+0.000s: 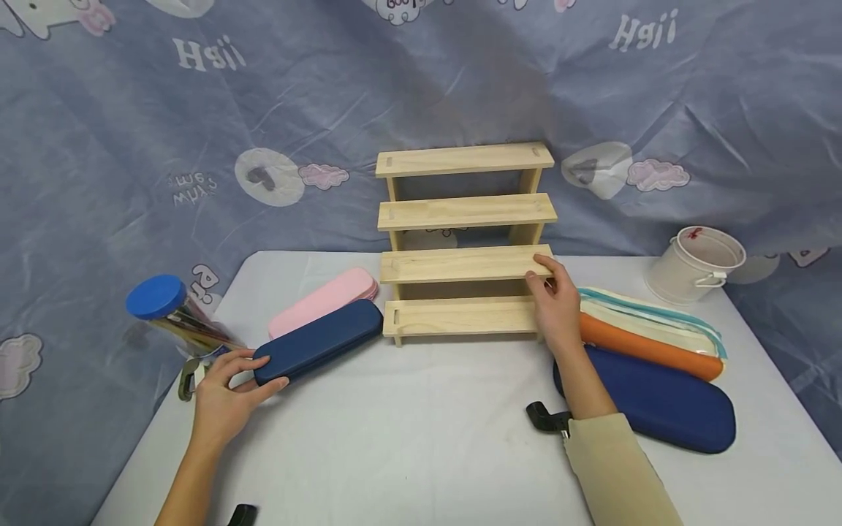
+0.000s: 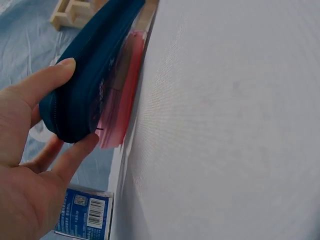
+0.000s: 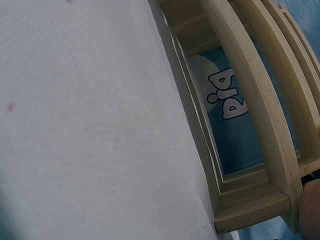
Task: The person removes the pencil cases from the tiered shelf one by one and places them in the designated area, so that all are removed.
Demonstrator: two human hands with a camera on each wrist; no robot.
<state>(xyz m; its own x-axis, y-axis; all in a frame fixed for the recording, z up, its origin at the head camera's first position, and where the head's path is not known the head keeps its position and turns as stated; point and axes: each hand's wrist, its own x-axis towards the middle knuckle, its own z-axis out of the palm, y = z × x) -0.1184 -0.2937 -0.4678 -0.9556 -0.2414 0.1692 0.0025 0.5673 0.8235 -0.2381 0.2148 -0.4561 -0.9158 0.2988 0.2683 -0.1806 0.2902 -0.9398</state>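
Note:
My left hand (image 1: 226, 398) pinches the near end of a navy zipped pencil case (image 1: 322, 340), thumb on one side and fingers on the other. In the left wrist view this case (image 2: 90, 65) tilts over a pink pencil case (image 2: 125, 100), overlapping it. A four-step wooden display rack (image 1: 467, 264) stands at the back middle, its steps bare. The right hand (image 1: 558, 310) holds the right end of its second step from the bottom, fingertips on top of the board. Only a bit of that hand (image 3: 311, 210) shows beside the rack in the right wrist view.
At the left edge stands a jar with a blue lid (image 1: 156, 296), holding thin sticks. Right of the rack lie an orange and cream pouch (image 1: 658, 351) with a teal zip and another navy case (image 1: 664, 402), partly under the right arm. A white pail (image 1: 684, 274) stands behind them.

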